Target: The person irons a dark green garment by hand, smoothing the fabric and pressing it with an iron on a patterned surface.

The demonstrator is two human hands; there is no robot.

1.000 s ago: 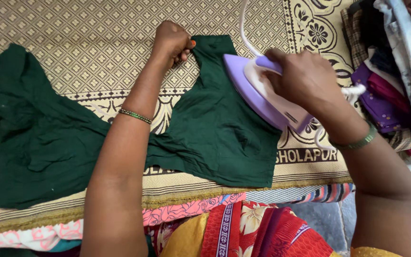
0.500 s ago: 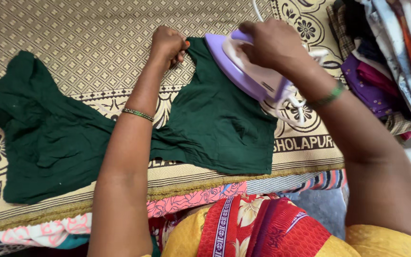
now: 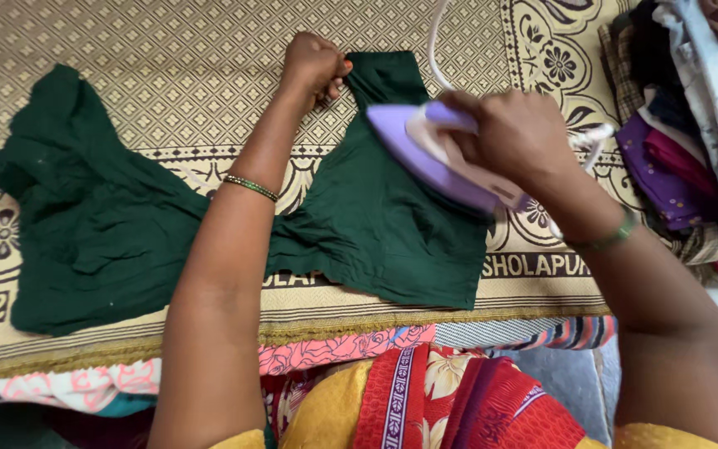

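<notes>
The right hand (image 3: pixel 513 133) grips the lilac iron (image 3: pixel 434 158), fingers wrapped around its handle, nose pointing left toward the left hand (image 3: pixel 313 62). That hand is clenched on the top edge of the green blouse (image 3: pixel 376 224), pinning it (the iron sits just right of it). The blouse lies flat on a patterned mat (image 3: pixel 168 66); folded clothes (image 3: pixel 683 141) are stacked right.

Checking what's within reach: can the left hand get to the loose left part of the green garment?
Probably yes. The left hand pins the green garment near its top edge, nothing lies between, and the iron is in the right hand.
</notes>
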